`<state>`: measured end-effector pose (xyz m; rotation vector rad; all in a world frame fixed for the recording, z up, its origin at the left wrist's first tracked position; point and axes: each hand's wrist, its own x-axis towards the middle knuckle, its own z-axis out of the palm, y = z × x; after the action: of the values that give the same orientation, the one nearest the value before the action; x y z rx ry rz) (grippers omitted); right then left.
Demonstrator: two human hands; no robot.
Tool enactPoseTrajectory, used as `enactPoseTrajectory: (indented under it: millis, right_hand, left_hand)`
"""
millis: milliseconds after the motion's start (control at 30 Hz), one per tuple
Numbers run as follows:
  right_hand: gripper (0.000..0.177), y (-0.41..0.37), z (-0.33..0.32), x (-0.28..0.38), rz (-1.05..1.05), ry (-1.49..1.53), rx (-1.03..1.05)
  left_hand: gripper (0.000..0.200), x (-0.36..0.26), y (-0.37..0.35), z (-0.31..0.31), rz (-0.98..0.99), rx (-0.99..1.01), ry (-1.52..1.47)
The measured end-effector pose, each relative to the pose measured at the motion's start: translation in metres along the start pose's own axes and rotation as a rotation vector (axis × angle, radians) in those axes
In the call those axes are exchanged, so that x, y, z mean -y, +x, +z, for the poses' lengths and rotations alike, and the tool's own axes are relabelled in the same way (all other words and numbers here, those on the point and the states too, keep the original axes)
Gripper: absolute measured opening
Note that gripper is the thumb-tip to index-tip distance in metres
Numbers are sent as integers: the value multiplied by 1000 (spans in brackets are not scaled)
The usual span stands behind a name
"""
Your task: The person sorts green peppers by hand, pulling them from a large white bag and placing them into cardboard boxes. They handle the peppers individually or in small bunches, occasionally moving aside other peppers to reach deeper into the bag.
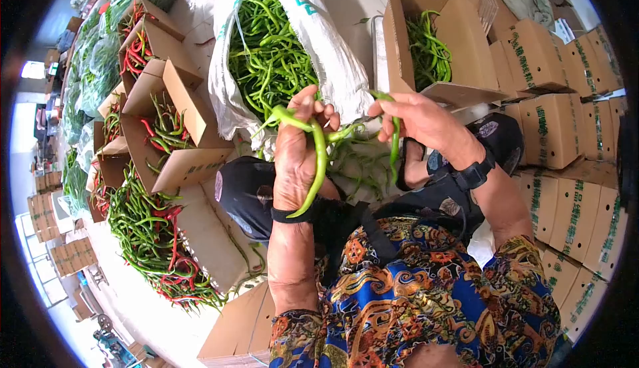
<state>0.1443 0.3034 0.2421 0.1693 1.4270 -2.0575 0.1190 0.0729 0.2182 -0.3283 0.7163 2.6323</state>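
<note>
Peppers, long and green, are gripped in the left hand, eleven o'clock from the view's centre; the right hand, at two o'clock, pinches a slim green pepper near its upper end. A white sack of green peppers gapes toward twelve, a carton holding more stands at one, a red-and-green heap lies at eight.

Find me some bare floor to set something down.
Bright bare floor lies left of the pepper pile; a narrower, mostly bare strip runs between the white sack and the open carton on the right. It's crowded between the legs, where loose peppers litter the floor.
</note>
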Motion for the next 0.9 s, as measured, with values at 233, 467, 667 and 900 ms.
enactPoseTrajectory:
  millis: [233,467,667,900]
  right_hand:
    - [36,-11,-9,-47,-541,-1251,-111]
    - [41,5,44,-27,-388,-791,-171]
    - [36,19,40,-31,-264,-641,-100]
    - [29,9,21,-9,-282,361,80]
  left_hand:
    - [21,13,1,-12,133,-193,429]
    - [35,31,-13,12,-71,-129,229]
    - [48,40,-32,1,106,5,609]
    - [36,13,-61,49,169,-50,408]
